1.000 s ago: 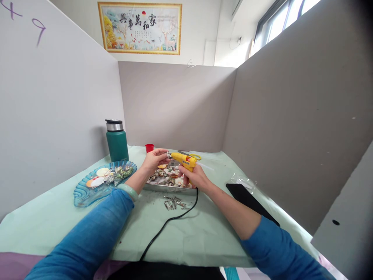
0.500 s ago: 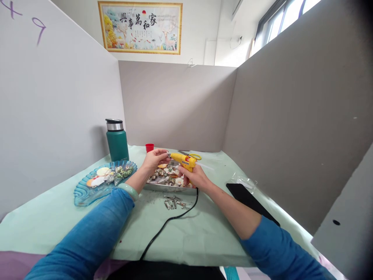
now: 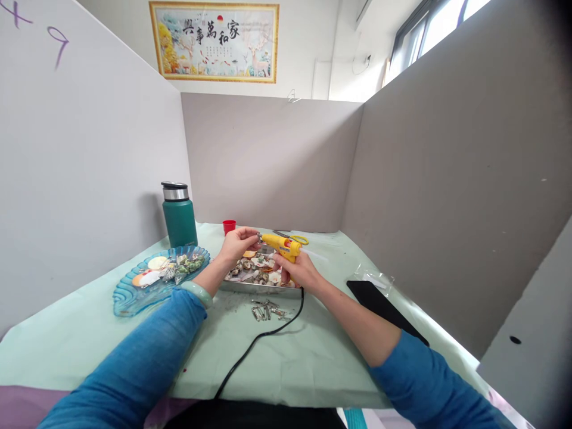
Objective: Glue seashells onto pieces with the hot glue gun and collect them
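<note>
My right hand (image 3: 295, 269) is wrapped round a yellow hot glue gun (image 3: 282, 245), its nozzle pointing left. At the nozzle tip, the fingers of my left hand (image 3: 240, 243) are pinched together on something small that I cannot make out. Both hands hover above a metal tray (image 3: 263, 289) of mixed seashells (image 3: 259, 266). A black cord (image 3: 255, 341) runs from the glue gun down to the table's front edge. In front of the tray lies a small pile of silvery metal clips (image 3: 268, 310).
On the left stand a blue shell-shaped plate (image 3: 127, 302) with shells and a green bottle (image 3: 180, 219). Behind the tray are a red cup (image 3: 229, 226) and yellow-handled scissors (image 3: 299, 240). A black flat object (image 3: 384, 310) and clear plastic bag (image 3: 379, 280) lie right. Partitions enclose the table.
Almost nothing differs. The left hand's fingertips shift very slightly at the nozzle tip, while the glue gun and right hand stay in place.
</note>
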Demonstrator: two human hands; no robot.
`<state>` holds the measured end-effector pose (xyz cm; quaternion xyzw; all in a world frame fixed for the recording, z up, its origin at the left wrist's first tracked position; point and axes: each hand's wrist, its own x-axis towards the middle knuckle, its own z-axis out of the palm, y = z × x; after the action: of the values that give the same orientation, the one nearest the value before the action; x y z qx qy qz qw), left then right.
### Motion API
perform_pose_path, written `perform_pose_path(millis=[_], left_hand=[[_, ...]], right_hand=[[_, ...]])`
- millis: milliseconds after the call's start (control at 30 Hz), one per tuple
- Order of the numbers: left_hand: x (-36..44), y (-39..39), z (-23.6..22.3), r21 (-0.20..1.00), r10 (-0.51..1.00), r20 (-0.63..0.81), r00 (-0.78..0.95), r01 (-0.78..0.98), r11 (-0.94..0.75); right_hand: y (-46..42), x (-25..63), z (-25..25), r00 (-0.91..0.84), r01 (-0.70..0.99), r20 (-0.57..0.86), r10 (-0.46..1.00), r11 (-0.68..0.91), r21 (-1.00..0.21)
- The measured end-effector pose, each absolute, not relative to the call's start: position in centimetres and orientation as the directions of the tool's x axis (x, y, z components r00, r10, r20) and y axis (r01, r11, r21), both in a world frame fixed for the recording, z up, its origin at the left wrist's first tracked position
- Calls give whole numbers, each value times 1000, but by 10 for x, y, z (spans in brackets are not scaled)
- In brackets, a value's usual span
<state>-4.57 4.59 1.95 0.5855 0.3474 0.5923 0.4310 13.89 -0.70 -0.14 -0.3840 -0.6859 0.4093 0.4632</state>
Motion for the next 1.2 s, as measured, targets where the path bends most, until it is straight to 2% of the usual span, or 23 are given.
perform_pose_path(millis=[533, 1200], left_hand=[[-50, 50, 20, 907, 925, 379, 13, -203, -368], [-47, 43, 22, 926, 933, 358, 29, -139, -351]], right_hand=[[-5, 140, -3, -304, 130, 345, 888, 397, -908], [-10, 139, 1, -285, 164, 323, 902, 378, -911]])
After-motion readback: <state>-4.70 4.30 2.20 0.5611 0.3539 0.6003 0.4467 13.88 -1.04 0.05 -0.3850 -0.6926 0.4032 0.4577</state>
